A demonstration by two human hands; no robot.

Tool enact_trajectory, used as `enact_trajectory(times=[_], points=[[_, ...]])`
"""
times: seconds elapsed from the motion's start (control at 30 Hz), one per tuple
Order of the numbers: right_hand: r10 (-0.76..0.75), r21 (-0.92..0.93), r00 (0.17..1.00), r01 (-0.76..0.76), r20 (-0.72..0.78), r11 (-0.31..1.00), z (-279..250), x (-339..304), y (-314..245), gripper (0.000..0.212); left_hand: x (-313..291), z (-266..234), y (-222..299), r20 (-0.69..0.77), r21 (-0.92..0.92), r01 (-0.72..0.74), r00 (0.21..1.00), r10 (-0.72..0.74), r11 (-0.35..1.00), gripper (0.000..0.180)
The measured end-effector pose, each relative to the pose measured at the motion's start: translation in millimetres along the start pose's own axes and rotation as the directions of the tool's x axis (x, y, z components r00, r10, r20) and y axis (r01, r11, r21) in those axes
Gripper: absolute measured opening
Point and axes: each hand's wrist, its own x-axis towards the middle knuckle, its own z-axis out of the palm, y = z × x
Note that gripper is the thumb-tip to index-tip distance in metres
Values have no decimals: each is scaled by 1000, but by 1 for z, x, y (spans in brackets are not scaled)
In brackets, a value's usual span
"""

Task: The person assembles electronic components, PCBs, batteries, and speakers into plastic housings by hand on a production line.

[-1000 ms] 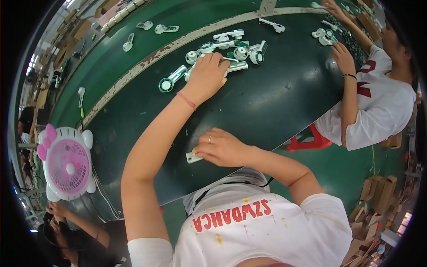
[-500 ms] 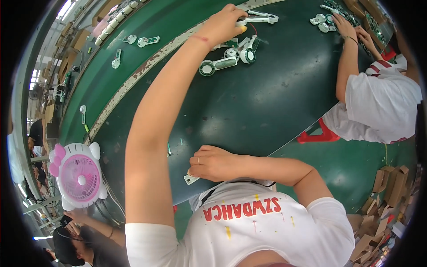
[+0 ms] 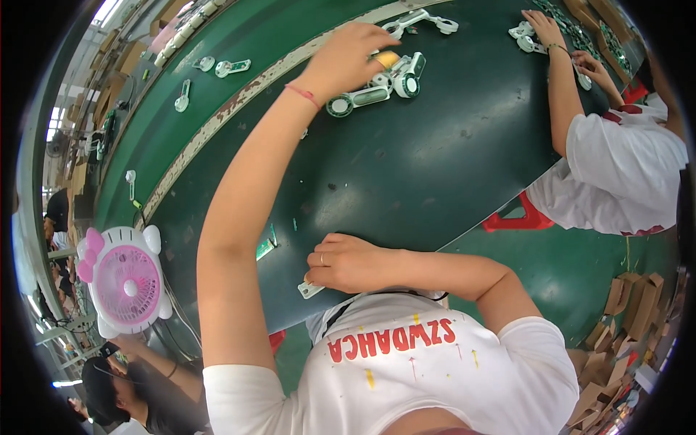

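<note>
My left hand (image 3: pixel 351 61) reaches to the far side of the dark table, over a small pile of white plastic casings. Its fingers are spread, and a yellow cover sits on the thumb. Beneath and beside it lie a white casing with a round end and a long handle (image 3: pixel 360 99) and another round-ended casing (image 3: pixel 407 83). A long white casing (image 3: pixel 437 26) rests just beyond the fingertips. By the near table edge, my right hand (image 3: pixel 346 263) is closed around a flat white plastic piece (image 3: pixel 310 290); only its end shows.
A pink and white fan (image 3: pixel 130 288) stands at the left. Several casings lie on the green belt (image 3: pixel 156 138) past a worn metal rail (image 3: pixel 217 129). A small green board (image 3: pixel 266 249) lies beside my left forearm. At the right, a co-worker (image 3: pixel 616 167) handles similar parts; red stool (image 3: pixel 518 217).
My left hand has drawn back from the long white casing toward the nearer pile, its fingers now apart. The green board has come into sight. My right hand stays nearly still.
</note>
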Motion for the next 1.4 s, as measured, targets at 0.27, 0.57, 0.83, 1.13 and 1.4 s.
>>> enact_trajectory(times=[0.27,0.57,0.83,1.13,1.4], points=[[97,14,995,-97,23,995,-2,2,0,9,-38,21,46,160,29,39,986,-43,999,45],[15,-374,990,-66,-137,925,-104,15,11,27,-102,-50,63,0,-161,182,983,-185,970,55],[437,-943,886,-266,-156,202,-255,11,225,37,-152,-85,102,-172,-289,256,934,-313,922,39],[781,678,579,-477,-235,558,-227,43,134,14,-140,-81,109,-228,-216,291,913,-338,932,39],[745,783,633,-347,-211,516,-149,59,30,17,-100,-56,113,59,-702,505,744,-666,502,35]])
